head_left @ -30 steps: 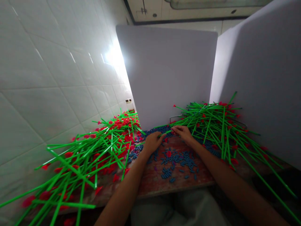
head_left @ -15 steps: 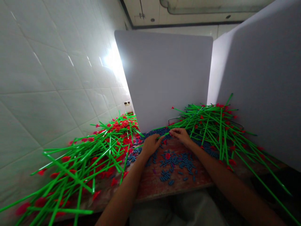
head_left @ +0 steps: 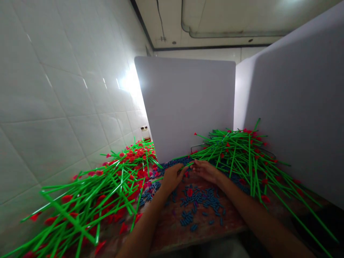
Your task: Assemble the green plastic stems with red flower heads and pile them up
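Note:
My left hand (head_left: 172, 176) and my right hand (head_left: 206, 170) meet at the far middle of a reddish worktable (head_left: 177, 229). Between them runs a thin green stick (head_left: 185, 165); the left fingers curl round its near end and the right fingers pinch it further along. Small blue caps (head_left: 199, 200) lie scattered just in front of both hands, with a few red tips among them. What the fingertips press together is too small to make out.
A big heap of green sticks with red tips (head_left: 107, 190) covers the table's left side by the tiled wall. A second heap of green sticks (head_left: 242, 154) lies at the right. White partition boards (head_left: 188, 107) close the back and right.
The camera has tilted up, so everything sits lower in view. Both hands stay together on the green stick, with only slight shifts of the fingers.

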Motion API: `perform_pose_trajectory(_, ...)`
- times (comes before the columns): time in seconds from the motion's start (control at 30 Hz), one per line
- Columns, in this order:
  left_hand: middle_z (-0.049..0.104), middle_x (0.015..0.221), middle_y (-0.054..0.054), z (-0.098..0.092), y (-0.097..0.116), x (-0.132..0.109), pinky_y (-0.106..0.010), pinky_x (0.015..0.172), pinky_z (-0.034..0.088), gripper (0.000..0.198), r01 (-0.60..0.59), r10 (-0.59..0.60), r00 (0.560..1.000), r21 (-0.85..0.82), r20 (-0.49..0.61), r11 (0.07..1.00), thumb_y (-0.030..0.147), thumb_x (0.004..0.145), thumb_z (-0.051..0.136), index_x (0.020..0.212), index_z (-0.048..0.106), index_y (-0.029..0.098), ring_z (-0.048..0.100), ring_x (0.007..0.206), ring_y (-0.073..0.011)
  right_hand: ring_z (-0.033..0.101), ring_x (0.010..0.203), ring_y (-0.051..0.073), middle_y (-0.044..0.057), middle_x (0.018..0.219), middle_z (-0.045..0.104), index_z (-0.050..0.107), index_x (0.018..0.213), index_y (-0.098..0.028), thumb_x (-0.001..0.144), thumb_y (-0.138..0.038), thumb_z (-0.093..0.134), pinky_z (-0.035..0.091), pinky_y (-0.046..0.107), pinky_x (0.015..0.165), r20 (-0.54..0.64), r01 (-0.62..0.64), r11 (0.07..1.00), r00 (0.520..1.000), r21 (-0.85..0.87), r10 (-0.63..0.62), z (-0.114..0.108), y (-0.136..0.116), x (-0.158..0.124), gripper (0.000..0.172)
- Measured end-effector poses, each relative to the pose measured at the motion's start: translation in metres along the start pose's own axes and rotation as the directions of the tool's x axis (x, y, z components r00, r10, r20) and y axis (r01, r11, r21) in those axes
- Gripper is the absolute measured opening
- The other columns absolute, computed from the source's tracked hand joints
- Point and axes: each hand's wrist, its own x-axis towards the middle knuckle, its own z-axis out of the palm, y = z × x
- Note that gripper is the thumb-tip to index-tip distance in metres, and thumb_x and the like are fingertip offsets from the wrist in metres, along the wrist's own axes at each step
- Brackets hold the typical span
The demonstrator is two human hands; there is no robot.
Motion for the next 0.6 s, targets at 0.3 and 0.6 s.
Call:
perform_pose_trajectory(0.3, 0.058, 0.068, -0.001, -0.001, 0.003, -0.001, -0.025, 0.061, 0.029, 0.039, -0.036, 0.037, 0.999, 0.065, -0.007, 0.997, 0.044, 0.092, 0.036, 0.072, 0.056, 0.019, 0.05, 0.065, -0.0139, 0.066, 0.074, 0.014, 0.006, 0.085, 0.07, 0.066, 0.088, -0.015, 0.07, -0.032, 0.075, 0.05, 0.031, 0.08, 0.033, -0.074, 0.995, 0.997, 0.064, 0.072, -0.002, 0.001, -0.005, 0.027)
perform_pose_trajectory(0.6, 0.057, 0.102, -0.006, -0.015, 0.021, -0.005, -0.045, 0.091, 0.028, 0.02, -0.184, 0.192, 0.981, 0.267, -0.004, 0.946, 0.03, 0.089, 0.044, 0.091, 0.063, 0.025, 0.045, 0.1, -0.0232, 0.064, 0.066, 0.012, 0.003, 0.075, 0.069, 0.067, 0.093, -0.014, 0.063, -0.03, 0.079, 0.049, 0.027, 0.069, 0.054, -0.04, 0.952, 0.997, -0.305, 0.059, -0.005, -0.003, -0.005, 0.036)
